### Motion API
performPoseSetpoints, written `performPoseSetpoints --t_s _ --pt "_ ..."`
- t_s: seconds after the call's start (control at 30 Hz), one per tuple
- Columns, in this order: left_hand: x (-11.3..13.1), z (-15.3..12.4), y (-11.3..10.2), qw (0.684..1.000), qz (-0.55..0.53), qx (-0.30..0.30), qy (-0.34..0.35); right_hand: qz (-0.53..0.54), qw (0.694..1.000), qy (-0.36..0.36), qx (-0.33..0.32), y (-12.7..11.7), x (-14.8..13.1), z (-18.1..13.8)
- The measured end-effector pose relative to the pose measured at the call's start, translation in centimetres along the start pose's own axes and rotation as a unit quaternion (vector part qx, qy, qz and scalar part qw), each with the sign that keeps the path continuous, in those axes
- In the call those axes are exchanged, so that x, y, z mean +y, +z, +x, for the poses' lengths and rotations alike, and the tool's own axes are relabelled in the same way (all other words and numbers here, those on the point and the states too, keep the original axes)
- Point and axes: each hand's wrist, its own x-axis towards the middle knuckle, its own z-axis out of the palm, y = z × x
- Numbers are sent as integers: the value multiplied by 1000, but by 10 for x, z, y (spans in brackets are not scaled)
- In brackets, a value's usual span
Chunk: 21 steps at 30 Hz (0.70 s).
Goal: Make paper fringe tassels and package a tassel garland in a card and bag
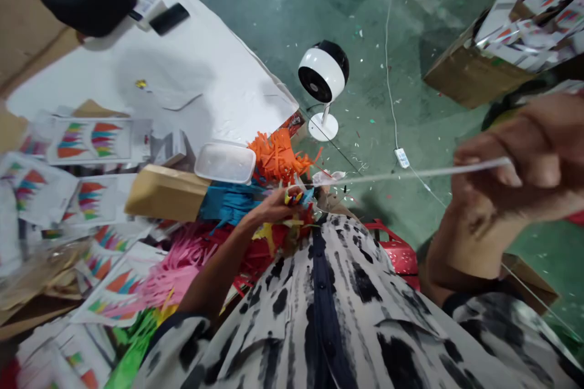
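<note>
A thin white string (406, 175) runs taut across the view between my two hands. My right hand (515, 158), blurred and raised at the right, is closed on its far end. Near my waist, my left hand (277, 203) is closed around small coloured strips (303, 196), blue and yellow among them, where the string begins. Just beyond that hand lies a bundle of orange paper fringe (278, 155). Blue fringe (232, 203) is beside my left wrist, and pink fringe (185, 261) lies left of my forearm. How the string meets the strips cannot be made out.
A clear plastic tub (225, 163) and a brown box (166, 192) sit on the left among printed packets (98, 197). A phone (169, 19) lies on the white board (228, 79). A white fan (323, 73) and a power cord (387, 61) are on the green floor.
</note>
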Motion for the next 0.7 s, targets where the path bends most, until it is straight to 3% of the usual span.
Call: performPoseSetpoints --t_s 0.07,0.17,0.27,0.47,0.7 --pt "7 -6 -16 999 -17 -22 -33 98 993 -48 -36 12 4 14" --pt "13 -2 -15 990 66 14 -126 147 986 -33 -79 17 8 16" --pt "14 8 9 973 144 57 -172 151 984 -27 -86 14 5 2" --pt "12 29 59 948 217 85 -215 112 991 -38 -69 17 -6 -30" --pt "19 69 105 919 307 112 -220 129 988 -33 -83 20 -10 -50"
